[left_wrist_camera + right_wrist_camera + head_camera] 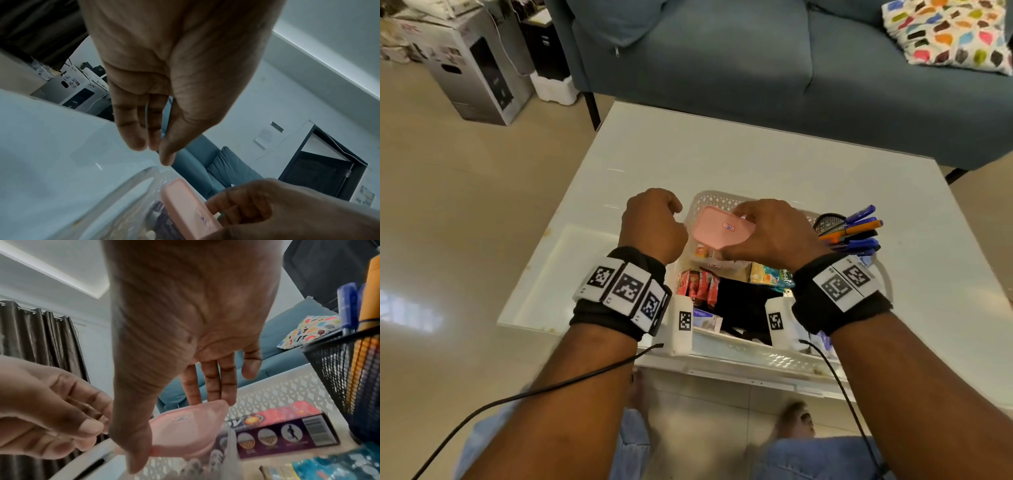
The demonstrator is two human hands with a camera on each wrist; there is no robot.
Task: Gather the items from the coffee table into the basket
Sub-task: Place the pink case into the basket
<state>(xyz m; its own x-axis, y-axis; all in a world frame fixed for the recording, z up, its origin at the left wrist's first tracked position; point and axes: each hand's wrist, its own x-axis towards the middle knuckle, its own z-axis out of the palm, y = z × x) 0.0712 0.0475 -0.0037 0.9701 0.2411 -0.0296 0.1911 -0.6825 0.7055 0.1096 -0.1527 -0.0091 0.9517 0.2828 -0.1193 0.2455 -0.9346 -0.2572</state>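
A white lattice basket point(739, 349) stands on the white coffee table point(688, 154), near its front edge. My right hand point(743, 233) grips a pink-lidded box point(714, 228) by thumb and fingers, just above the basket's far left corner. In the right wrist view the pink-lidded box point(185, 426) sits between thumb and fingers of the right hand point(174, 433). My left hand point(671, 212) hovers beside the box at the basket's left rim, fingers loosely bent, holding nothing. The left wrist view shows the left hand point(152, 149) empty above the basket rim point(131, 183).
The basket holds a black mesh pen holder point(828, 222) with pens, red packets point(698, 286), a blue packet point(774, 275), a black item point(746, 305) and a purple box point(287, 430). A blue sofa point(756, 68) with a patterned cushion point(948, 34) stands behind the table. Cardboard boxes point(479, 68) sit far left.
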